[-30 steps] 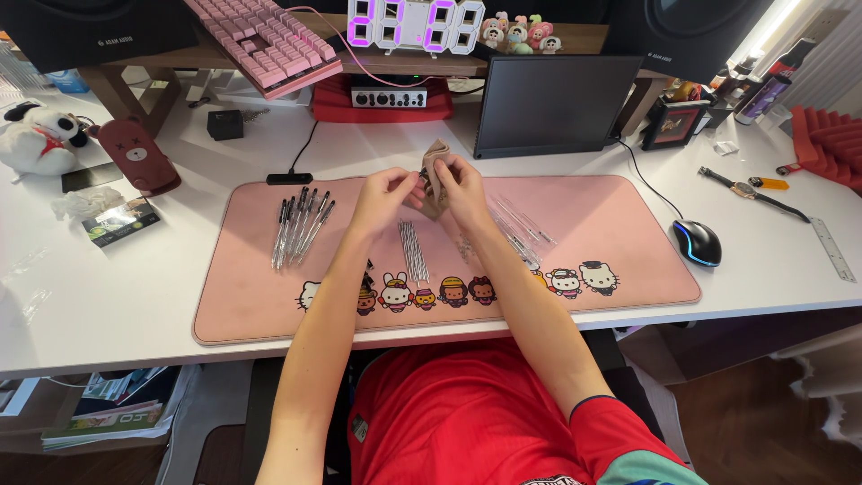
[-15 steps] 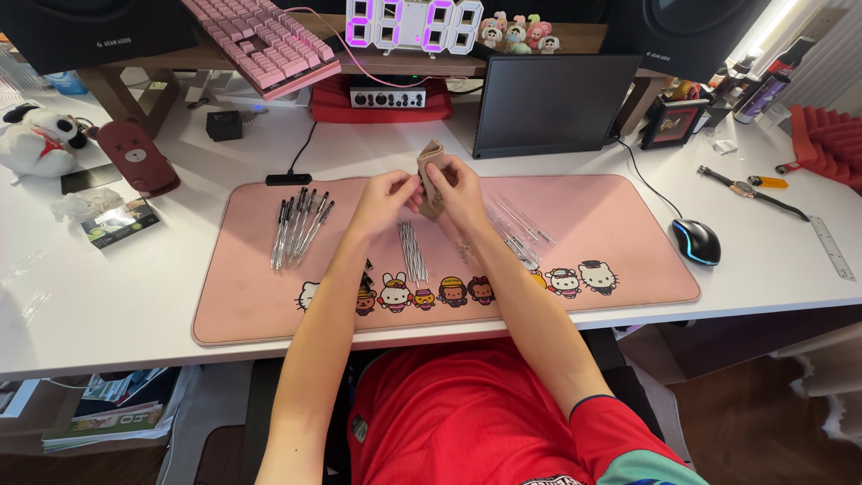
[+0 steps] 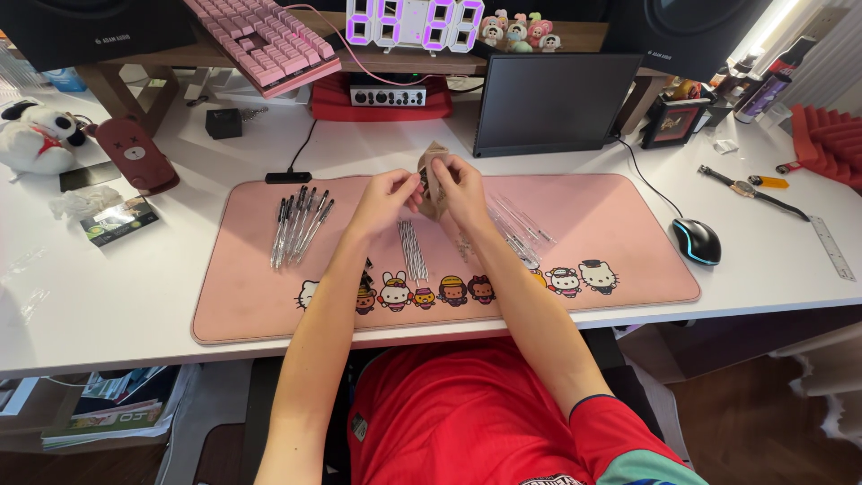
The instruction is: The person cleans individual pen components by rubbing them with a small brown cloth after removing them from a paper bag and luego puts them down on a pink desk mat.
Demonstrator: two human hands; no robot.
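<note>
Small tan packet (image 3: 435,171) pinched between both hands (image 3: 429,190) above pink mat (image 3: 251,296)

I count about six assembled black-and-clear pens (image 3: 299,229) in one bunch, one pink keyboard (image 3: 265,42), one black computer mouse (image 3: 697,241), one dark tablet screen (image 3: 555,101), and four small toy figurines (image 3: 516,31).

The right hand (image 3: 462,184) covers most of the small tan packet (image 3: 434,162); its lower half is out of sight. At twelve o'clock, the pink keyboard (image 3: 265,40) runs off the top edge. The clear pen parts (image 3: 521,232) are too faint to count.
</note>
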